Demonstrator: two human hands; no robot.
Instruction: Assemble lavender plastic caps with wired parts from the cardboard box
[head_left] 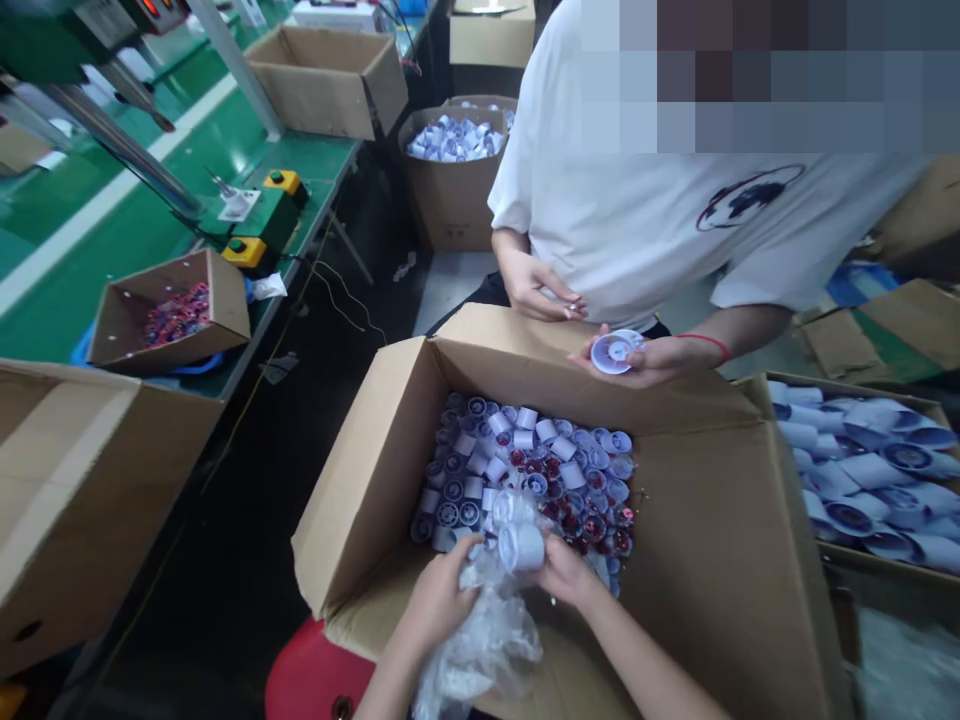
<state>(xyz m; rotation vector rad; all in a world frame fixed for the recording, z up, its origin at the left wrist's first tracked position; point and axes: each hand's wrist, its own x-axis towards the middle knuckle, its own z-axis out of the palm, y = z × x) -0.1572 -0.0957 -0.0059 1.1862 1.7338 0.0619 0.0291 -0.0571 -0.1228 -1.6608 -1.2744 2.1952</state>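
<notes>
My left hand (442, 592) is closed on a crumpled clear plastic bag (487, 645), which hangs down over the near side of the large cardboard box (712, 520). In my right hand (564, 572) is a white plastic cup-shaped part (526, 548), gripped at its right side, lying sideways against the bag. Below and beyond my hands, the box holds many similar white round parts (499, 468), some with red pieces (592, 527) in or on them.
Across the box, a co-worker in a white shirt (600, 240) holds a white round part (616, 352). Boxes of white parts stand behind (450, 195) and at right (862, 475). On the green bench (319, 170) at left is a small box of red pieces (176, 318). A red seat (311, 680) is below.
</notes>
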